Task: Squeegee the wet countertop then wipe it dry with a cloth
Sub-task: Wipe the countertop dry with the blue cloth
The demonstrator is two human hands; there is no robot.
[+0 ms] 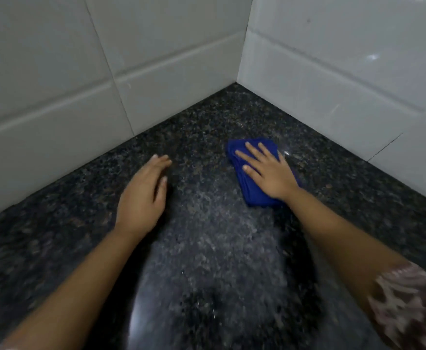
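The work looks to be in its second half, the drying: no squeegee shows anywhere in the frame, and the right hand [270, 173] lies flat with fingers spread on a folded blue cloth [252, 190], pressing it against the countertop [206, 236] right of centre, not far from the corner where the two walls meet. This is a press with an open palm, not a closed grasp; the fingers do not curl round the fabric. The left hand [141, 198] sits left of centre, fingers straight and together, holding nothing; whether it rests on the stone or hangs just above it cannot be told, and its edges are blurred. How much surface is left to dry is hard to judge: a pale sheen runs down the middle of the counter between the forearms toward the bottom of the frame, which may be leftover moisture or only reflected light on polished stone. The stretches along both walls and the corner itself probably need a pass too. The counter is dark speckled stone, granite by the look of it, smooth and glossy. The cloth is soft, thick and layered in several folds, roughly rectangular. The wall tiles [55, 84] are large, pale and glazed, with a raised band running across them. A patterned sleeve [409, 306] shows at the lower right.
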